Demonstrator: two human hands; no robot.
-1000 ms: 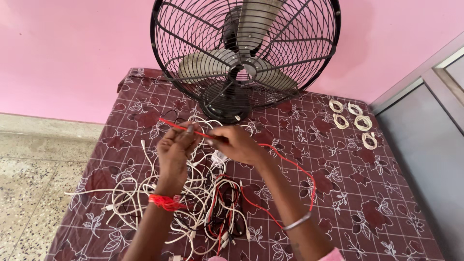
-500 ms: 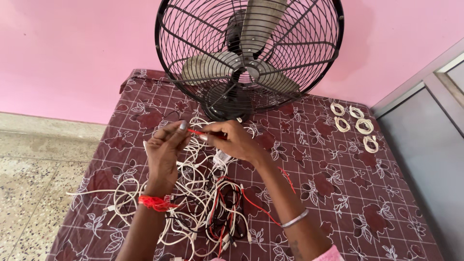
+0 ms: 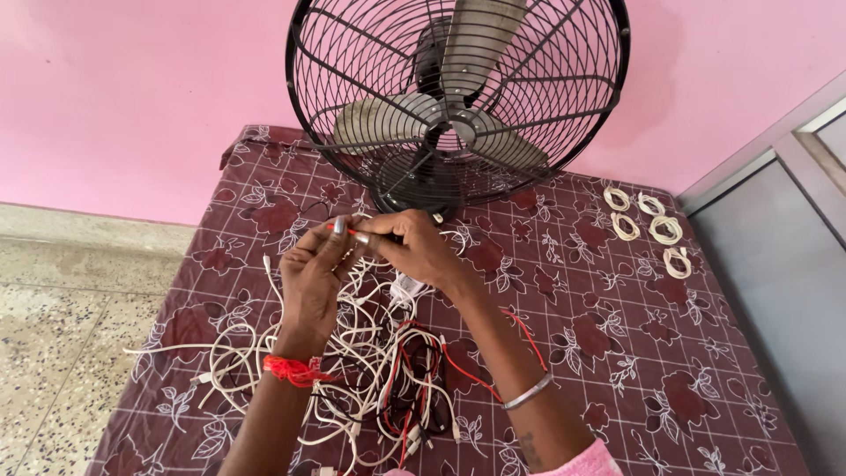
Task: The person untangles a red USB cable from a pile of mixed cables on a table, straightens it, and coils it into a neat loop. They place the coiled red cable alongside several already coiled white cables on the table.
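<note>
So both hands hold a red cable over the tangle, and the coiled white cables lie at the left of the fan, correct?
Not quite. The coiled white cables lie at the right of the fan, as the head view shows. Both hands, left and right, do hold the red cable over the tangle.

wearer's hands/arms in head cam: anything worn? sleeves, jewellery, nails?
Left hand: red thread band tied round the wrist, pale polished nails on the fingers. Right hand: thin silver bangle on the forearm. Forearms bare; pink sleeve edge near the right elbow.

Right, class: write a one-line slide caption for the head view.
Left hand and right hand pinch a thin red cable above tangled white cables, before a black caged fan.
</note>
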